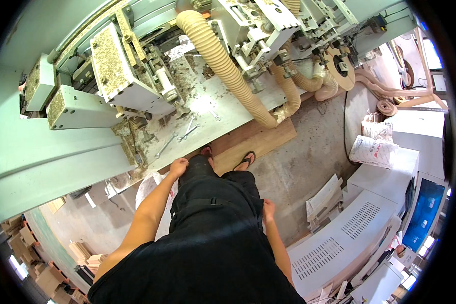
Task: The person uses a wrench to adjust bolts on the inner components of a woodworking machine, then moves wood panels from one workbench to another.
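My left hand hangs beside my left thigh, its fingers curled in next to the black shorts. No object shows in it. On the other side, my right hand is at my right hip with the fingers bent closed, and nothing sticks out of it. Just ahead of the left hand, several metal wrenches lie on the machine's pale ledge. The nearest wrench is apart from the hand; another wrench lies farther along, and a smaller wrench sits by a bright glare spot.
A ribbed beige hose bends down over the ledge among dusty machine units. A wooden board lies under my sandalled feet. To the right are a vented grey cabinet, a white sack and leaning panels.
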The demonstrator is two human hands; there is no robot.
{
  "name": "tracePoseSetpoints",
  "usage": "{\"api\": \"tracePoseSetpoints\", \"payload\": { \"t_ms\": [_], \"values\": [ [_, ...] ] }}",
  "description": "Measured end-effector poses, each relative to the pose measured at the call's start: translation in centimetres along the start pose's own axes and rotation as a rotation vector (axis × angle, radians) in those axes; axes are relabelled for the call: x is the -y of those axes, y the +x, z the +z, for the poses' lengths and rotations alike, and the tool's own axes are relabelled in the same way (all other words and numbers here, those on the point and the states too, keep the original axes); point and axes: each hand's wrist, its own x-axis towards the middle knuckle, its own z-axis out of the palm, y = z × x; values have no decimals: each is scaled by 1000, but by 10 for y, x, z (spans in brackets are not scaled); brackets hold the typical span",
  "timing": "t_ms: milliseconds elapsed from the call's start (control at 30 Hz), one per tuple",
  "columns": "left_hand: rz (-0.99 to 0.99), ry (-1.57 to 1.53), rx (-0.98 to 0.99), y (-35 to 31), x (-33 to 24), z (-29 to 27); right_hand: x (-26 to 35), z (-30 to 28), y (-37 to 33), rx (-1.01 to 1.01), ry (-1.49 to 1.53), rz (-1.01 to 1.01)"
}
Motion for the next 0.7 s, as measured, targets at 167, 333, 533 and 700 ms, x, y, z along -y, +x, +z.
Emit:
{"api": "tracePoseSetpoints", "payload": {
  "t_ms": [167, 333, 533, 700],
  "values": [
    [-58, -15, 15, 2, 0, -2, 8, -3, 5, 13, -8, -4],
    [-52, -57, -61, -11, -4, -3, 24, -3, 15, -12, -109, 16],
    [-110, -174, -90, -37, -9, 2, 50, -16, 19, 71, -112, -164],
    [-168, -347, -209, -61, 9, 15, 77, -37, 40, 259, -158, -335]
  ]
}}
